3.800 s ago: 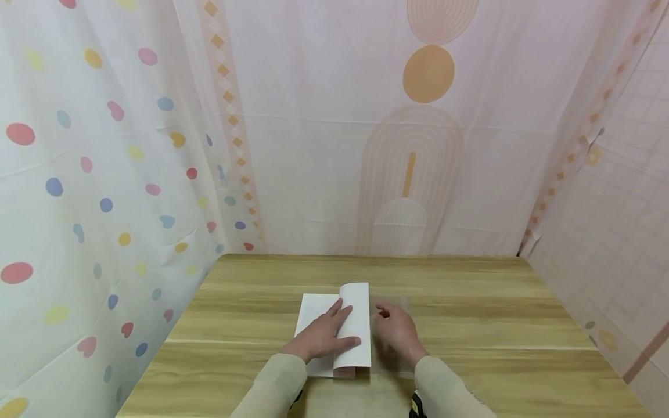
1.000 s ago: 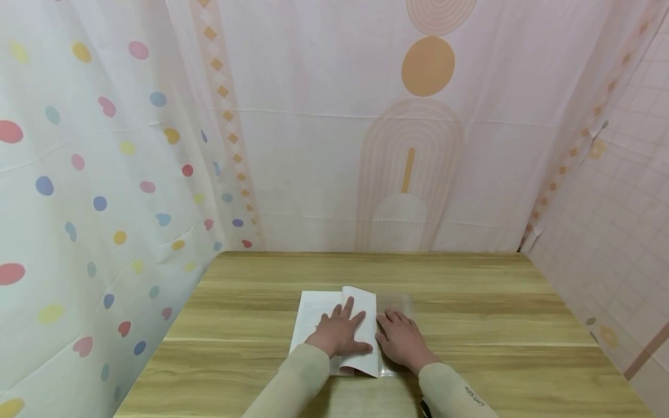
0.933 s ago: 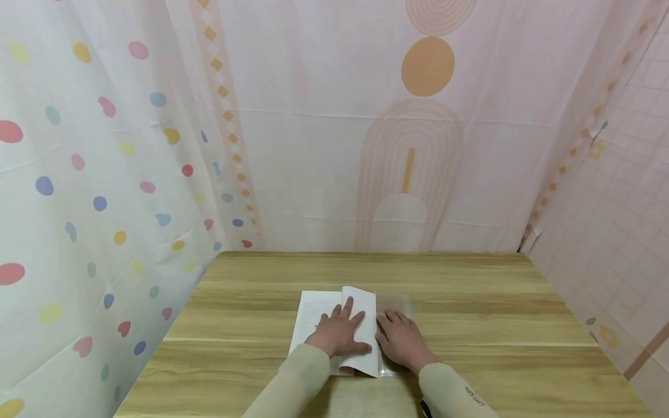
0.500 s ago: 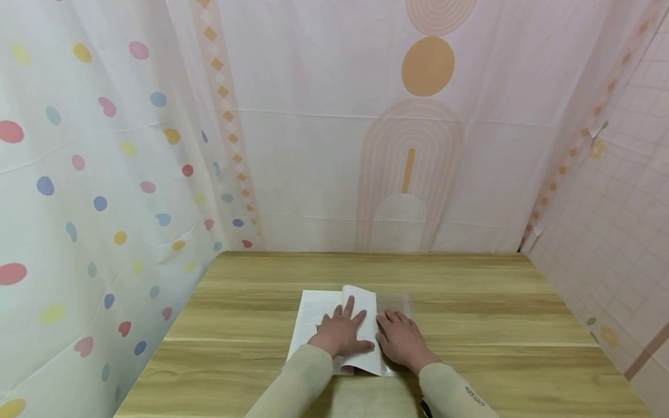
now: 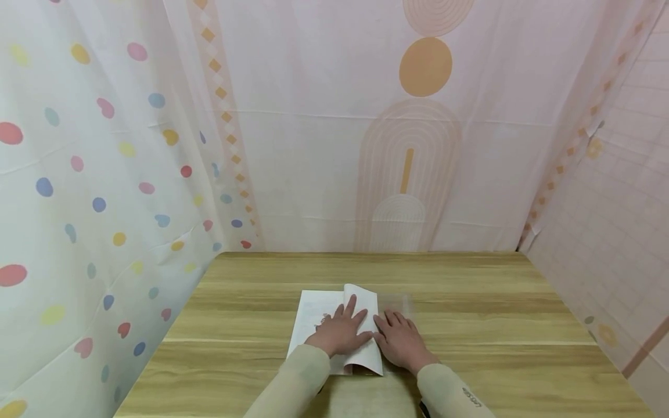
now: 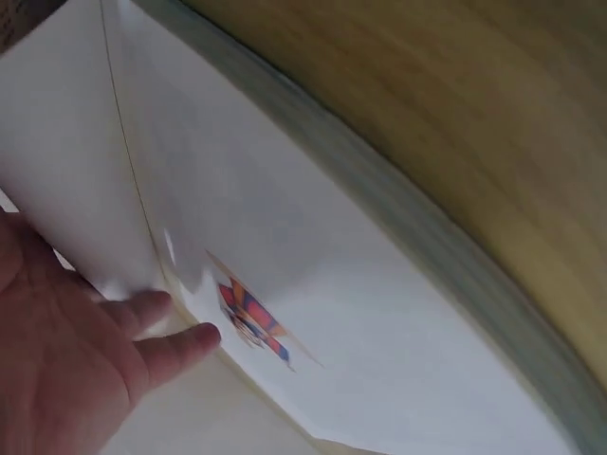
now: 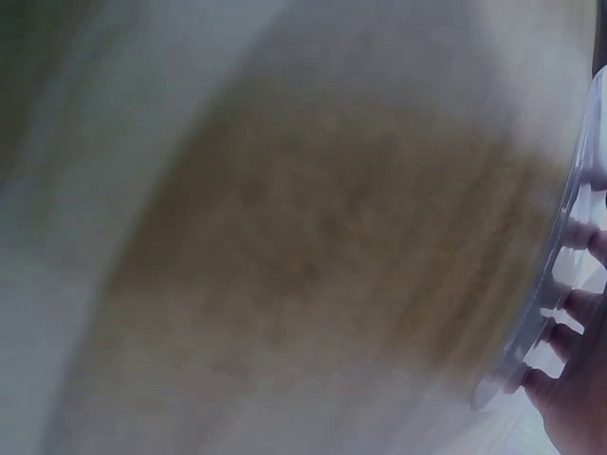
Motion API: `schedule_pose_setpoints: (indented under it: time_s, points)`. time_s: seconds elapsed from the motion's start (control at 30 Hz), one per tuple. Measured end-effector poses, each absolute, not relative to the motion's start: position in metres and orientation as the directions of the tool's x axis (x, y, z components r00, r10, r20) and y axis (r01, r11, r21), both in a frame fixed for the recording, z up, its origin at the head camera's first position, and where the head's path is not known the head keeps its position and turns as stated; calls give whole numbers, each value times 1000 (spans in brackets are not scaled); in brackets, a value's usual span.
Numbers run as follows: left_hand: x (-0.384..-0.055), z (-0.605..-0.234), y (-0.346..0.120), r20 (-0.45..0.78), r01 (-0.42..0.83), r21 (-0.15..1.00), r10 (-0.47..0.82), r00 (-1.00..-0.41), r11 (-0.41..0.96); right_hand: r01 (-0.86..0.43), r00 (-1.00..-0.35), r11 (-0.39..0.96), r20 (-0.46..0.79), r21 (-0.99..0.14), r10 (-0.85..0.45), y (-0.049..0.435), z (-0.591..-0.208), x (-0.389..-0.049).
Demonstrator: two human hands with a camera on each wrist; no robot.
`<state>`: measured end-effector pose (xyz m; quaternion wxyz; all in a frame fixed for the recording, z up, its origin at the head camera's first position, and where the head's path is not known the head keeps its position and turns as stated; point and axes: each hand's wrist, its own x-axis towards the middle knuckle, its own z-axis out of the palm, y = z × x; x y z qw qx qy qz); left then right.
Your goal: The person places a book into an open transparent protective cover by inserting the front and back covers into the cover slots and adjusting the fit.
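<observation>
A book with white pages lies open on the table, one white leaf bowed up along its right side. My left hand rests on it with fingers spread, the fingertips and thumb on the raised leaf. In the left wrist view, two fingertips of the left hand touch near the book's fold, beside a small coloured picture. A clear plastic sheet sticks out past the leaf's right edge. My right hand lies on this sheet, fingers extended, fingertips right at the leaf's edge.
The wood-grain table reaches back to a pale patterned curtain. A dotted curtain hangs at the left, a checked one at the right. In the right wrist view a clear plastic edge runs beside the fingers.
Since the earliest frame, my right hand has gone from curled to flat on the plastic, and the leaf has shifted slightly right. Lately my left thumb has moved up the leaf, close to the right fingertips.
</observation>
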<state>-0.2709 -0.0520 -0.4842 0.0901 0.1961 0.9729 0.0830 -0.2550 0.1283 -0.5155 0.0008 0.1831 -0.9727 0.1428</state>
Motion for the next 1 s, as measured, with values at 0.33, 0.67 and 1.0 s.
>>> schedule_pose_setpoints:
  time_s: [0.33, 0.67, 1.0]
  points:
    - [-270, -489, -77, -77, 409, 452, 492, -867, 793, -340, -937, 897, 27, -283, -347, 129, -518, -255]
    - [-269, -492, -82, -69, 418, 449, 497, -865, 790, -327, -942, 892, 27, -311, -335, 129, -517, -255]
    - [-269, -490, -73, -48, 447, 348, 491, -870, 824, -314, -946, 881, 39, -353, -321, 128, -517, -256]
